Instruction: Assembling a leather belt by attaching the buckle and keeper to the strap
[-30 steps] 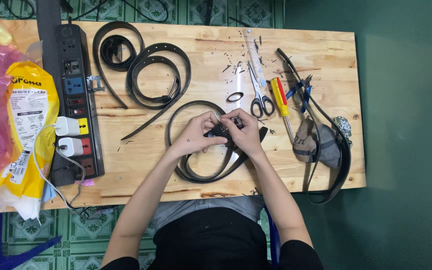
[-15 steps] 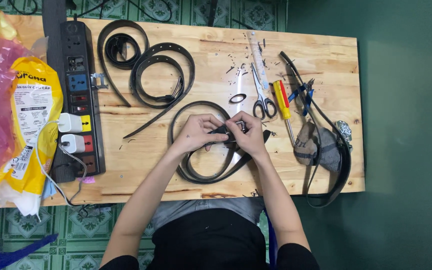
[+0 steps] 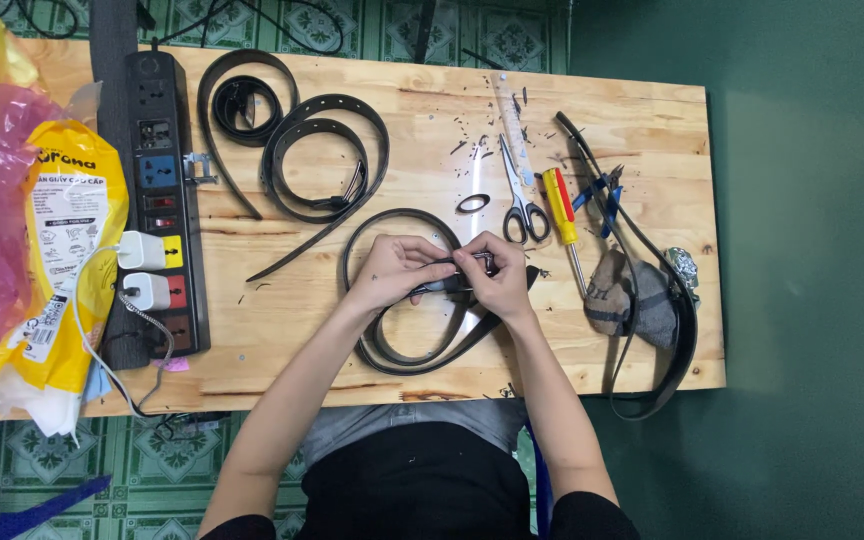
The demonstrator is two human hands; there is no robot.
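Head view: wooden table (image 3: 432, 110) on green tiled floor (image 3: 42, 460).

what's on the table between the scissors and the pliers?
In the head view, a screwdriver with a yellow and red handle lies between the scissors and the blue-handled pliers, its tip pointing toward the person. Only small dark scraps besides.

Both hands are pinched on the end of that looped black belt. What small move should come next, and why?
Probably keep the left hand pinching the black belt flat and let the right hand work the small dark fitting at its end, since both hands already meet there and the scissors lie untouched nearby.
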